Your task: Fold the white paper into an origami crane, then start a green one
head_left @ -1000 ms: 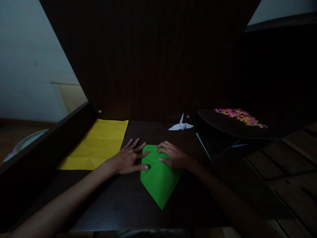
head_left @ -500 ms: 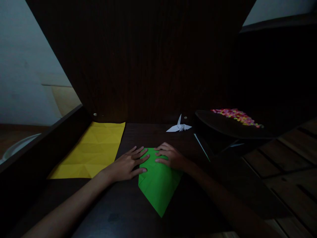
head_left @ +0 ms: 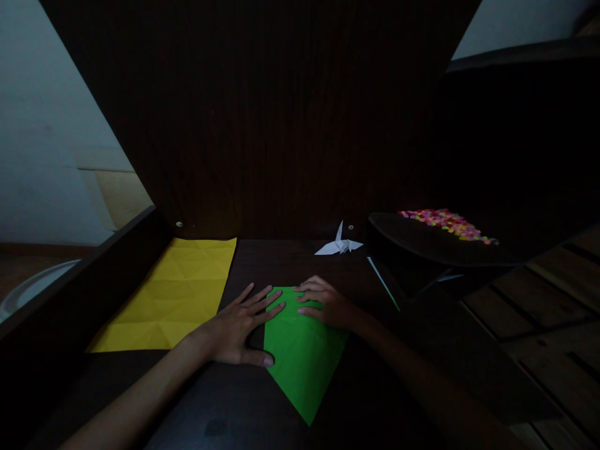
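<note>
A green sheet of paper [head_left: 302, 353], folded to a point at its near end, lies on the dark wooden surface in front of me. My left hand [head_left: 241, 325] rests with spread fingers on its left edge, the thumb stretched down by the left corner. Over the upper right part of the paper lies my right hand [head_left: 325, 303], fingers extended and flat on it. Part of the right edge is hidden under that hand.
Creased yellow paper [head_left: 169, 294] lies to the left. A white folded paper crane [head_left: 340, 246] sits at the back by the upright dark panel [head_left: 281, 125]. Small pink and yellow pieces [head_left: 447, 224] rest on a dark curved surface at right, above a thin pale strip [head_left: 383, 283].
My left thumb has moved down and away from the fingers, spreading the hand. The paper's left edge now lies flatter. My right hand has stayed almost in place.
</note>
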The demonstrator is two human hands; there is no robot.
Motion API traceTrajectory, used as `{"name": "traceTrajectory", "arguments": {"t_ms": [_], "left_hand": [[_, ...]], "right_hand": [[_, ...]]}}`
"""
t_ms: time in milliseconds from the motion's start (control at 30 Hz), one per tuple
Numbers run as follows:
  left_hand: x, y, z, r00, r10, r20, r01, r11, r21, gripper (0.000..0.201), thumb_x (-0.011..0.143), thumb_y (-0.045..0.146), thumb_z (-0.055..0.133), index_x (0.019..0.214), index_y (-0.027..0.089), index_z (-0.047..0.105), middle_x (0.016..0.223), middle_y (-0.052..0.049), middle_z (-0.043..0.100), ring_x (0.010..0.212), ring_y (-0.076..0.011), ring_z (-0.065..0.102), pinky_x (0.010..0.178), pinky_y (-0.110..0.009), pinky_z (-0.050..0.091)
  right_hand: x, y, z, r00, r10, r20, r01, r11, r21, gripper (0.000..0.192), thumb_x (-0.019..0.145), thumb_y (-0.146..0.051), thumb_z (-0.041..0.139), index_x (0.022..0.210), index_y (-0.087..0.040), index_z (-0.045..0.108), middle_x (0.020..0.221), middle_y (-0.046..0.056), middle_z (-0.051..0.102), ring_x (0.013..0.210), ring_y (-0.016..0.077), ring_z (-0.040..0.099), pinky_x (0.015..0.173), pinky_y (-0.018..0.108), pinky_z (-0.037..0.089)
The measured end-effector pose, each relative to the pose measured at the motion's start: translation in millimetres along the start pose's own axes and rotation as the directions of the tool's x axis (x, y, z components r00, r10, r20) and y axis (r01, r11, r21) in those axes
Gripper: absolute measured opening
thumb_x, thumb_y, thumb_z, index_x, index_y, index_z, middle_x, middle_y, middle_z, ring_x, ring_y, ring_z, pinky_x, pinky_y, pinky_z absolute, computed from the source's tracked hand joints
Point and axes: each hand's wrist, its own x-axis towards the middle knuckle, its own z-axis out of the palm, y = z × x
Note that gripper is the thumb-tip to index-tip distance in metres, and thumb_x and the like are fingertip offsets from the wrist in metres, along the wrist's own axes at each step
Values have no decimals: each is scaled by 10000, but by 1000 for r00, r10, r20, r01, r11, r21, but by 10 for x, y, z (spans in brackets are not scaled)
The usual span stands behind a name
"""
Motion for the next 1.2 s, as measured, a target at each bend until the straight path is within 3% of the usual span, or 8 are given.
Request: {"name": "traceTrajectory", "arguments": {"t_ms": [467, 700, 933, 1200], "left_hand": [[0, -13, 20, 1000, 13, -22, -13, 1000, -3, 1032, 749, 763, 539, 1537, 301, 57, 1598, -74, 118, 1456, -380, 122, 1153, -622, 13], [-10, 25, 19, 999, 5, -37, -4, 1000, 10, 1017, 775, 761, 506, 1540, 283, 35, 1602, -76, 116, 1460, -375, 102, 1161, -606, 8], [-5, 69, 55, 999, -16, -41, 17, 999, 32, 872, 866, 689, 440, 1539, 287, 57, 1606, -67, 84, 1464, -368, 71, 1153, -619, 12], [7, 80, 34, 999, -13, -38, 14, 999, 43, 838, 880, 669, 441, 1537, 277, 99, 1601, -91, 103, 1464, -367, 82, 1147, -622, 14]], "right_hand": [[-35, 45, 13, 997, -20, -71, 14, 997, -77, 145, 866, -267, 662, 986, -225, 731, 1127, 69, 713, 1023, 226, 629, 883, 431, 537], [-49, -65, -55, 984, 160, -75, -176, 936, -304, 278, 895, -301, 607, 1148, -212, 678, 1274, 80, 624, 1127, 249, 559, 986, 443, 451], [-46, -51, -56, 949, 290, -120, -314, 878, -362, 261, 876, -313, 625, 1092, -178, 677, 1070, 100, 627, 983, 258, 548, 879, 430, 453], [-24, 1, -88, 935, 327, -139, -355, 873, -335, 148, 860, -282, 636, 971, -192, 677, 949, 70, 606, 922, 240, 527, 860, 411, 425]]}}
